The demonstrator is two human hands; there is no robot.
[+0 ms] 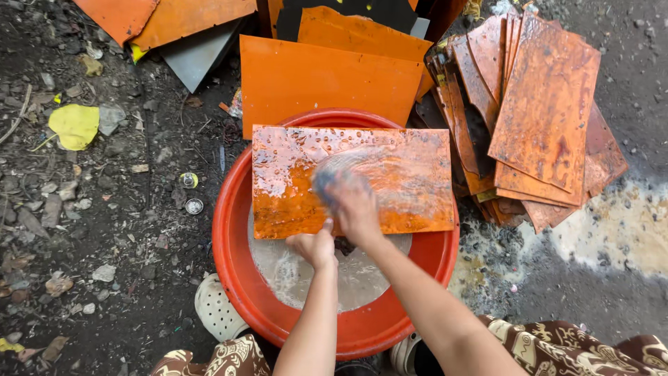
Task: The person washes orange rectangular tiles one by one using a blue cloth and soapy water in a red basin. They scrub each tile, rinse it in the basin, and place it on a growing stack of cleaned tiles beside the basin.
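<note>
View from above of a person crouched over a round red basin [233, 230] that stands on dark, stony ground [125, 230] and contains cloudy, sudsy water [299, 271]. A wet orange rectangular sheet [410, 181] lies flat across the far half of the basin, spanning it rim to rim, its surface beaded with water and streaked with foam. The left hand [314, 246] is clamped on the sheet's near edge, thumb on top. The right hand [353, 205] presses down on the upper face of the sheet, closed over a bluish scrubbing pad [324, 179] that appears blurred; how tightly the fingers curl around it cannot be told. The two hands sit close together, near the middle of the sheet's near edge. Beyond the basin, further clean orange sheets [327, 76] lean or lie overlapping; to the right, a fanned stack of stained, rust-mottled sheets [543, 111] rests on the ground, well apart from the hands. A pale perforated clog [217, 310] sits beside the basin's near-left rim. A yellow leaf [73, 125] lies far left.
</note>
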